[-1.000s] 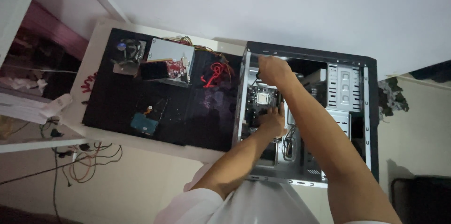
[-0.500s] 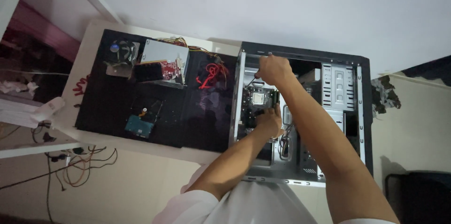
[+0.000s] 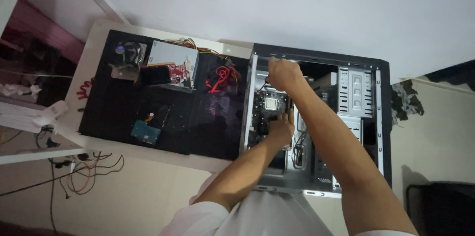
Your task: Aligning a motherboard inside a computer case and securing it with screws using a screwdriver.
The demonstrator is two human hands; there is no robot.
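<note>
Dim and flat, with soft light off the pale wall (image 3: 277,3). Deep shadow inside the computer case (image 3: 381,132). Slightly soft throughout, grainy in dark corners, edges bowed.

you're in a home repair corner: left of the open computer case (image 3: 316,127), a black mat (image 3: 163,107) on the white worktop (image 3: 94,43) holds loose parts, and cables (image 3: 74,171) tangle on the floor below.

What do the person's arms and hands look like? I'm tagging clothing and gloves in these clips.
Both arms are bare from the short white sleeves down. The left hand and right hand wear no gloves; no watch, ring or bracelet can be made out.
</note>
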